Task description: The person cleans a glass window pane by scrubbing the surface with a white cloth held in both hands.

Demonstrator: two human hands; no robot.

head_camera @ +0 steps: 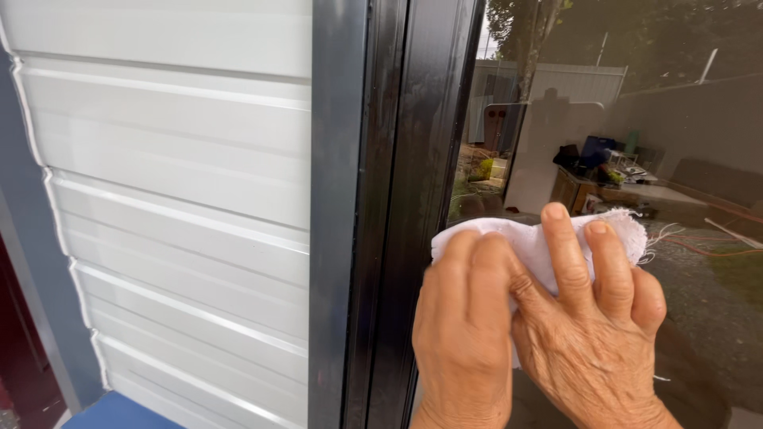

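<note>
A white cloth (540, 238) with frayed edges is pressed flat against a dark glass pane (636, 119). My left hand (463, 334) holds the cloth's left part, close to the black window frame (381, 199). My right hand (592, 326) lies beside it, fingers spread over the cloth's right part and pushing it onto the glass. The two hands touch each other. Much of the cloth is hidden under them.
White ribbed siding (175, 199) covers the wall left of the frame. A grey-blue post (32, 278) stands at the far left, with a blue surface (115, 413) at the bottom. The glass reflects a yard, fence, trees and some furniture.
</note>
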